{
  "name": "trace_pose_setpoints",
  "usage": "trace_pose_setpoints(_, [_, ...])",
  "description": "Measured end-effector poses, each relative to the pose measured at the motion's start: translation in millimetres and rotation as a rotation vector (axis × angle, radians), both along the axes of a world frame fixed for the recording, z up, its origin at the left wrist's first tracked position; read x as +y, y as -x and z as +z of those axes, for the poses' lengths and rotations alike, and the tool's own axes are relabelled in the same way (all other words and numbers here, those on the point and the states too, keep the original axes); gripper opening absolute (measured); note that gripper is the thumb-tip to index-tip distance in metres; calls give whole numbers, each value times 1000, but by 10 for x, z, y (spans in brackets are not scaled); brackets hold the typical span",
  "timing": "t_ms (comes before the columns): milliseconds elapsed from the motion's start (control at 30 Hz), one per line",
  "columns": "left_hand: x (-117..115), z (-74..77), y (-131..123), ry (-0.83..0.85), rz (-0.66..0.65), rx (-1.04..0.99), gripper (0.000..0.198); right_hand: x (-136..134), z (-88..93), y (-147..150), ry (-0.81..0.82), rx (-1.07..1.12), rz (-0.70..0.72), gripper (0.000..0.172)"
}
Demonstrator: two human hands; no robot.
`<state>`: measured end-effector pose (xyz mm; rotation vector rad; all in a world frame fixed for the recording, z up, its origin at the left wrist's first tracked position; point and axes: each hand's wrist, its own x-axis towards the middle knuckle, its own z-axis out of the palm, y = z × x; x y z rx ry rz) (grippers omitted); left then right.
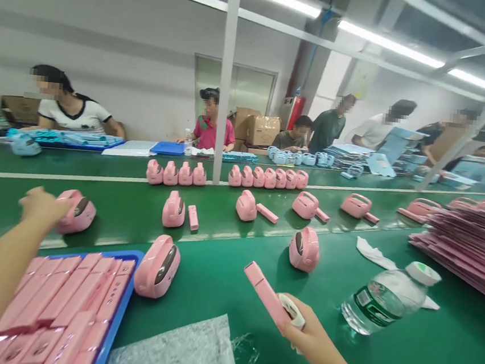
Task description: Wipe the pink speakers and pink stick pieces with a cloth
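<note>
My left hand (43, 206) reaches out over the green belt at the far left and touches the side of a pink rounded device (77, 213) with a dark window; its fingers are blurred. In my right hand (299, 325), near the middle of the bench, is a long pink bar (266, 294) together with a white cloth (292, 310). Two more pink devices stand on the bench, one (157, 266) beside the blue tray and another (304, 249) beyond my right hand. The blue tray (124, 302) holds several pink bars.
A water bottle (389, 299) and crumpled tissue (375, 253) lie right of my right hand. Pink sheets (468, 244) are stacked at far right. A plastic bag (183, 351) lies in front. Pink devices line the belt (128, 211); several people sit or stand beyond.
</note>
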<state>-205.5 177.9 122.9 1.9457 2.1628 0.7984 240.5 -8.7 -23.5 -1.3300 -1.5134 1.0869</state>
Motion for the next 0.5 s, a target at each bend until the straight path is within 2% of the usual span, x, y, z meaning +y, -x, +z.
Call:
trace_pose_setpoints(33, [77,30,-75,8,57,-34,66,44,62,56,-11,15,48,30])
trace_pose_setpoints(67, [117,53,-186,-4,22,-37,69,86,123,115,-16,18,98,30])
trace_pose_setpoints(100, [107,62,-334,-39,-72,-25,66,125,180,177,-15,13,146,30])
trace_pose_setpoints(133, [38,54,-516,-146,-232,-3,63,160,232,241,-10,6,191,28])
trace_pose_setpoints(200, [-255,-18,-948,-235,-694,57,55,211,316,369,-16,0,272,25])
trace_pose_setpoints(233, [-452,-80,-1170,-191,-940,139,54,226,347,429,-37,0,308,25])
trace_pose_setpoints(267, [-655,-152,-1375,-135,-1116,247,60,233,369,481,-68,-4,339,26])
trace_pose_setpoints(300, [-839,-227,-1548,-110,-1233,350,68,235,384,522,-100,-12,371,27])
trace_pose_setpoints(333, [-986,-294,-1674,-101,-1263,434,63,232,391,547,-121,-23,405,27])
trace_pose_setpoints(400, [-1108,-375,-1762,-49,-1226,515,27,234,389,536,-104,-43,460,27])
trace_pose_setpoints(467, [-979,-362,-1632,35,-1131,407,8,277,368,429,-99,-93,385,32])
trace_pose_setpoints(500, [-835,-327,-1502,65,-1061,262,11,320,351,337,-146,-151,253,36])
